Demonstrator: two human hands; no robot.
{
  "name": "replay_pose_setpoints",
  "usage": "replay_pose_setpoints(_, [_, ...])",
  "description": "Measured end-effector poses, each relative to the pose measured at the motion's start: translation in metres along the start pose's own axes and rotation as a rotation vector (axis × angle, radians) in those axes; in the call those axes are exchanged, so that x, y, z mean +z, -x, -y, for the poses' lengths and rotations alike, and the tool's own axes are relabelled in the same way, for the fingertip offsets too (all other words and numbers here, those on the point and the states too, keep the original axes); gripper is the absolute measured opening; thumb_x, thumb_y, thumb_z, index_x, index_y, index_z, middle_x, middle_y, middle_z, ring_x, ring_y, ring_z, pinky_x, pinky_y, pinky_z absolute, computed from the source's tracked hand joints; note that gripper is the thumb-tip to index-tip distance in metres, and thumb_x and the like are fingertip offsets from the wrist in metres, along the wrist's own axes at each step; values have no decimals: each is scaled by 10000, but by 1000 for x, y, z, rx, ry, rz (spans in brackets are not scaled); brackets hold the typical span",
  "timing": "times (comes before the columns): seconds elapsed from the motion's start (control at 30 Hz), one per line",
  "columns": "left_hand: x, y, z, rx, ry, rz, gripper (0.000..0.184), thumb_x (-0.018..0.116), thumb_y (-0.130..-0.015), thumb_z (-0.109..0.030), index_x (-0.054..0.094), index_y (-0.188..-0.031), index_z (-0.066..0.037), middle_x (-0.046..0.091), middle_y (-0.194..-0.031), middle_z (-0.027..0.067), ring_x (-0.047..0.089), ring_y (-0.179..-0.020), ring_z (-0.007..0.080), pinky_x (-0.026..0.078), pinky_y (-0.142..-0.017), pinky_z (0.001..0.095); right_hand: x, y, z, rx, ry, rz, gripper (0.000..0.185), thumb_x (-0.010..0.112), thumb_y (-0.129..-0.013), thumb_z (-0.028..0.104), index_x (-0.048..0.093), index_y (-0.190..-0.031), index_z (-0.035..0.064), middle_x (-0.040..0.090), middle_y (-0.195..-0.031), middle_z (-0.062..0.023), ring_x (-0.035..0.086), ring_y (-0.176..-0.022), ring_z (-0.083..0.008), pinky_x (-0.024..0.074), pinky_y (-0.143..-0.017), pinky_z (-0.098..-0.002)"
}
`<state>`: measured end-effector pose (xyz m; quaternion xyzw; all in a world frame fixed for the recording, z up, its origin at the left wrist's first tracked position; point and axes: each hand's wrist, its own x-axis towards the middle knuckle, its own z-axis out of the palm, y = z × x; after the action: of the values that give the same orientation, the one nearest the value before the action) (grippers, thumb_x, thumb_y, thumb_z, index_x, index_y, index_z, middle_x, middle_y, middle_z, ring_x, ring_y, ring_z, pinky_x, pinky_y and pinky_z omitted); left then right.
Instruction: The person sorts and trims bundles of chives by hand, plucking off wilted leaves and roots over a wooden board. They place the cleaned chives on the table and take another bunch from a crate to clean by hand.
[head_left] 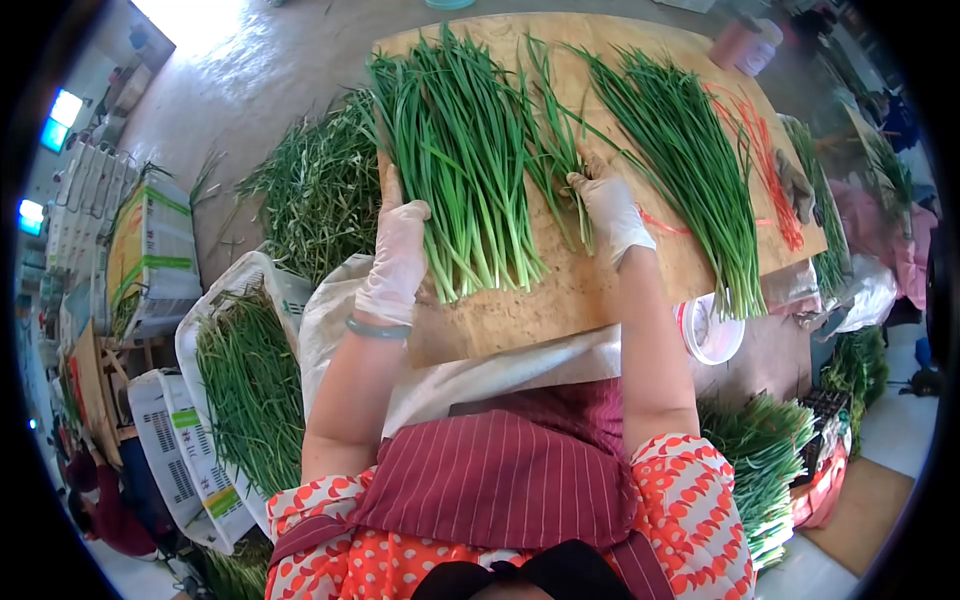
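Note:
A wide pile of garlic chives (465, 170) lies spread on the wooden board, green leaves pointing away and pale stem ends toward me. My left hand (398, 245), in a thin white glove, rests against the pile's left edge. Its fingers stretch along the side and its thumb touches the stems. My right hand (610, 208), also gloved, closes its fingers around a few loose chive stalks (555, 150). Farther right is a second flat pile of garlic chives (690, 160). The right fingertips are partly hidden among leaves.
Red ties (765, 160) lie on the board (520, 325) at the right, near a pink container (745, 48). A white crate (270, 275) of greens stands at left, beside heaped leaves (320, 190). A white bucket (712, 335) and more chives (750, 460) sit right and below.

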<state>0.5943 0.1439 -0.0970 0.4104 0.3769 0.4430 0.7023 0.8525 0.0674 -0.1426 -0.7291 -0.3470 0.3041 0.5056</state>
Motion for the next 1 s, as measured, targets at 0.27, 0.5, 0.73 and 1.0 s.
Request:
replay_pose_setpoints(0.27, [-4,-3,2,-38,-31,-36,788,397,-718,110,193,-1447,-109,489,-1239,79,535,-862,139,452,-769,238,2,11,25,-132,591,-213,545,588,-839,244,407,-1349,183,653,-956,-156,628,-865,-304,476,-753,-398])
replay_pose_setpoints(0.5, [-2,-4,1,20,46,3,801,387,-704,116,187,-1448,-104,472,-1268,79,533,-902,142,449,-788,237,-19,13,38,-65,431,-178,497,572,-832,295,475,-1290,127,639,-966,-165,602,-895,-353,455,-792,-436])
replay_pose_setpoints(0.73, [1,1,-2,-6,-19,-4,786,365,-696,100,207,-1441,-92,453,-1298,100,532,-1002,186,438,-866,267,45,46,61,-376,709,151,497,588,-804,147,468,-1286,143,573,-1146,-157,544,-1040,-348,427,-907,-417])
replay_pose_setpoints(1.0, [4,0,-8,-38,66,-29,634,429,-739,36,372,-1365,-47,523,-1185,86,514,-986,174,424,-866,277,46,37,94,39,593,98,605,595,-816,464,492,-1224,28,600,-1089,-229,576,-1021,-348,452,-852,-383])
